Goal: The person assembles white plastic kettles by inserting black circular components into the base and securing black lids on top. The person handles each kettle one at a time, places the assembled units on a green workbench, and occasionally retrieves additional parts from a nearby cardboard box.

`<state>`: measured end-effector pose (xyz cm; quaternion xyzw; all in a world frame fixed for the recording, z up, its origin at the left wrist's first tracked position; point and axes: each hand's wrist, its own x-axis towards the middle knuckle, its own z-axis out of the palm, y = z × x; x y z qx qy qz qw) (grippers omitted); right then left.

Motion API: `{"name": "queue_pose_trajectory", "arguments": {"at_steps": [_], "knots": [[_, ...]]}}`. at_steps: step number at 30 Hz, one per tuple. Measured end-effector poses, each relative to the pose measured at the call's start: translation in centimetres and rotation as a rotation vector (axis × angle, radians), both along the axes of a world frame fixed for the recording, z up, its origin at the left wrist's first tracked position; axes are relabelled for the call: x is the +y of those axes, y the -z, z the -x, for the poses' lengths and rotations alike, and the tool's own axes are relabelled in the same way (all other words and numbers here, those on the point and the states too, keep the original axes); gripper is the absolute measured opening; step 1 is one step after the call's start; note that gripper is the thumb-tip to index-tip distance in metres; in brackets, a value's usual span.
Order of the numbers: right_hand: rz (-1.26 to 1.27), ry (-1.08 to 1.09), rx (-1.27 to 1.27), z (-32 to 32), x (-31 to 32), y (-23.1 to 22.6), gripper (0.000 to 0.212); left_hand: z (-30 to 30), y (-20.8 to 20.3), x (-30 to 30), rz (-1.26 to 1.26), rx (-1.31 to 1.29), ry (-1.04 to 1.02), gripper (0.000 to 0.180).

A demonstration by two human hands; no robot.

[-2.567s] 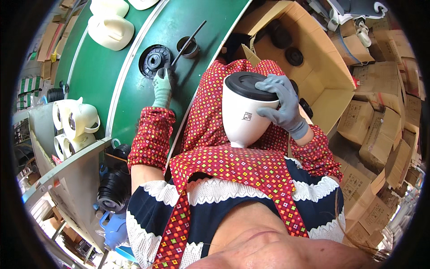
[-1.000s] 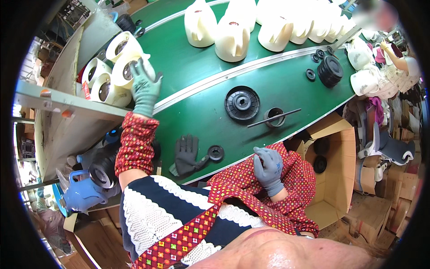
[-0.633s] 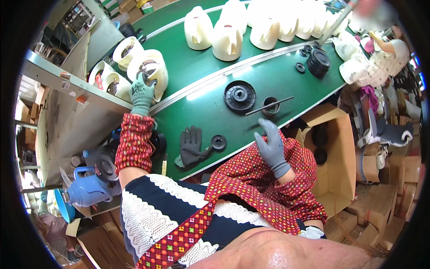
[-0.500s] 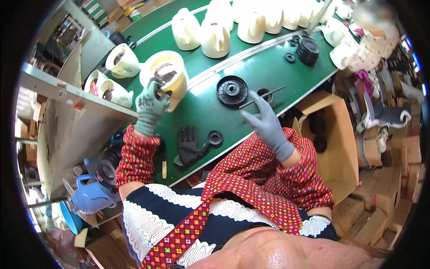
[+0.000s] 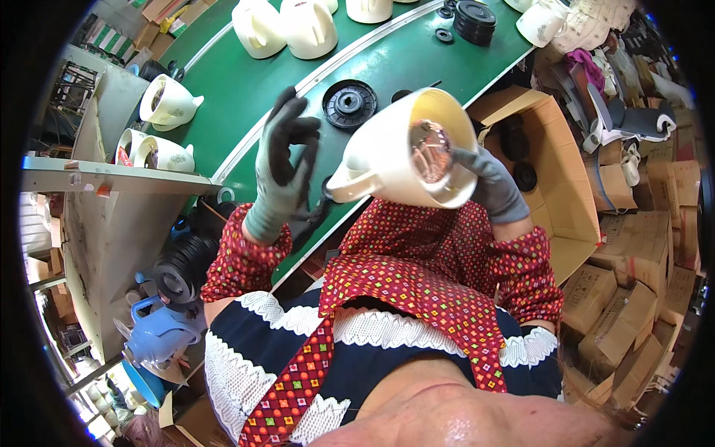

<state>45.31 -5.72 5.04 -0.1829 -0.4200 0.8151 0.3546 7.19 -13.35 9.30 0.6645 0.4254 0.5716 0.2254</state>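
Note:
A cream thermos jug (image 5: 376,153) is held up over the table's near edge, tipped on its side. Its wide open end faces right, and a shiny, mirror-like liner (image 5: 430,151) shows within. My gloved right hand (image 5: 497,185) is closed on the rim of that opening, some fingertips inside it. To the left of the jug, my gloved left hand (image 5: 287,160) is raised with fingers apart, holding nothing. Behind the jug a round black ribbed disc (image 5: 350,103) lies on the green table (image 5: 406,52). The jug partly hides a dark ring and the rod.
Two cream jugs (image 5: 309,30) stand across the table, with others beyond. More jugs (image 5: 170,102) lie at the left. Black discs (image 5: 474,22) are stacked at the far right. An open cardboard box (image 5: 570,179) stands right of my lap. A blue jug (image 5: 160,335) sits lower left.
The jug that my left hand held on the table is now up in front of me, in my right hand. My left hand has let go and opened. The view has shifted.

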Motion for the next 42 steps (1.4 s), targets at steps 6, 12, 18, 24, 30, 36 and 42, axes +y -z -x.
{"name": "queue_pose_trajectory", "arguments": {"at_steps": [6, 12, 18, 24, 30, 36, 42], "knots": [[0.17, 0.005, 0.017, -0.6, -1.9, -0.7, 0.06, -2.4, 10.8, 0.8, 0.54, -0.392, 0.336, 0.076], [-0.033, -0.157, -0.331, 6.3, -0.9, -2.0, 0.051, -2.1, 17.4, -2.0, 0.89, -0.882, 0.534, 0.067], [-0.723, 0.08, -0.845, 12.5, 10.3, 0.4, 0.051, 1.0, 17.5, -3.7, 0.868, -1.054, 0.308, 0.066], [-1.303, 0.107, -1.982, 18.0, 17.3, 8.1, 0.03, 3.8, 18.0, -2.2, 0.785, -1.141, 0.105, 0.065], [-0.93, 0.138, -1.668, 18.3, 17.9, 8.5, 0.04, 6.6, 18.9, 0.1, 0.704, -1.156, -0.02, 0.065], [-0.547, 0.207, -1.133, 14.5, 11.0, 0.0, 0.036, 6.3, 18.4, 1.8, 0.721, -1.145, -0.009, 0.064], [0.111, 0.459, -0.222, 9.0, 1.9, -0.7, 0.052, 2.7, 17.4, 4.4, 0.799, -1.105, 0.135, 0.063]]}}
